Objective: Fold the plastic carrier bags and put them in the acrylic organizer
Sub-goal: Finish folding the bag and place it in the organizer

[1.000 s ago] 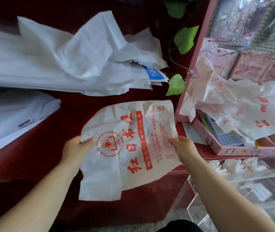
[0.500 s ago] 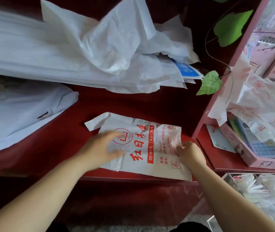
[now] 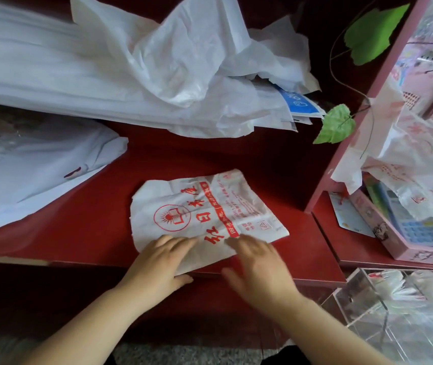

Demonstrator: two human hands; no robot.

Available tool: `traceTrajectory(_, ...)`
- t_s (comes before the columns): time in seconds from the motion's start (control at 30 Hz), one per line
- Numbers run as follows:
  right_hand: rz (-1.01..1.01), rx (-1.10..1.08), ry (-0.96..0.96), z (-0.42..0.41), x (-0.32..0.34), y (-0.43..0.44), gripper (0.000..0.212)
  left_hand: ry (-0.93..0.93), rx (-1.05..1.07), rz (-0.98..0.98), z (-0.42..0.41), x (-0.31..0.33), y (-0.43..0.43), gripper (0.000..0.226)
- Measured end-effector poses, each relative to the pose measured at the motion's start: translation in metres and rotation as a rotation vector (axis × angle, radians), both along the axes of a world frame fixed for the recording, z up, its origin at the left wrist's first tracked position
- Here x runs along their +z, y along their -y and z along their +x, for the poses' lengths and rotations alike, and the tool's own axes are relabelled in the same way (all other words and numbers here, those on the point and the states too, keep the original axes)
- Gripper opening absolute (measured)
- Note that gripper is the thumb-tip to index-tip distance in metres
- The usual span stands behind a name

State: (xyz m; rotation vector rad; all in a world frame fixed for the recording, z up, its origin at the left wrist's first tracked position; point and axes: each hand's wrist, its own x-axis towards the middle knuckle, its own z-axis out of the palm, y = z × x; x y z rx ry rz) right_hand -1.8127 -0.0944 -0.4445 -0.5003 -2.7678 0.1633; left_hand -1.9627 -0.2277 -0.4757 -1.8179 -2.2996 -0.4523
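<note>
A white carrier bag (image 3: 205, 209) with red print lies flat on the dark red counter (image 3: 91, 219), near its front edge. My left hand (image 3: 162, 262) lies flat on the bag's near left part, fingers straight. My right hand (image 3: 257, 264) lies flat on its near right part, slightly blurred. The clear acrylic organizer (image 3: 363, 299) stands at the lower right, with folded bags inside. A loose heap of more printed bags (image 3: 415, 154) sits at the right.
A big pile of white bags (image 3: 131, 69) covers the back of the counter, another white stack (image 3: 31, 164) lies at the left. A pink box (image 3: 378, 227) with a calculator and a pink shelf edge (image 3: 352, 143) stand right. Green leaves (image 3: 336, 125) hang nearby.
The bag was held up one second ago, then laid on the counter. Both hands have slid toward me to its near edge and now press it flat.
</note>
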Motion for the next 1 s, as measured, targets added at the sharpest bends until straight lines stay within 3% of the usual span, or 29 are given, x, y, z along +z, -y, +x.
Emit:
traceTrajectory(0.1,-0.006,0.067,0.210,0.001,-0.006,0.008,0.072,0.090,0.005,0.064,0.001,-0.004,0.015,0.079)
traceTrajectory(0.17,-0.033,0.108,0.261,0.003,-0.016,-0.011,0.076,0.195,0.002,0.064,0.004,0.000,0.027,0.065)
traceTrajectory(0.3,0.004,0.077,0.368,0.003,-0.013,-0.042,0.103,0.647,0.015,0.032,0.019,0.005,0.040,0.053)
traceTrajectory(0.37,0.035,0.048,0.430,0.008,-0.010,-0.048,0.102,0.704,-0.038,0.046,0.027,0.014,0.041,0.040)
traceTrajectory(0.47,0.202,0.058,0.246,0.016,-0.015,-0.038,0.105,0.625,-0.064,0.160,0.016,0.025,0.036,0.032)
traceTrajectory(0.57,0.140,0.108,0.217,0.012,-0.028,-0.008,0.103,0.463,0.096,0.265,-0.023,0.029,0.021,0.030)
traceTrajectory(0.67,0.077,0.083,0.156,-0.002,-0.035,0.019,0.096,0.466,0.500,0.160,-0.066,0.028,0.005,0.036)
traceTrajectory(0.73,0.032,0.030,0.115,-0.013,-0.037,0.027,0.089,0.469,0.656,0.068,-0.085,0.030,-0.001,0.043)
traceTrajectory(0.87,0.079,-0.007,0.084,-0.018,-0.036,0.019,0.069,0.553,0.685,-0.125,-0.107,0.034,-0.012,0.048)
traceTrajectory(1.0,0.070,0.025,0.036,0.000,-0.036,-0.009,0.049,0.686,0.636,-0.085,-0.119,0.036,-0.015,0.053)
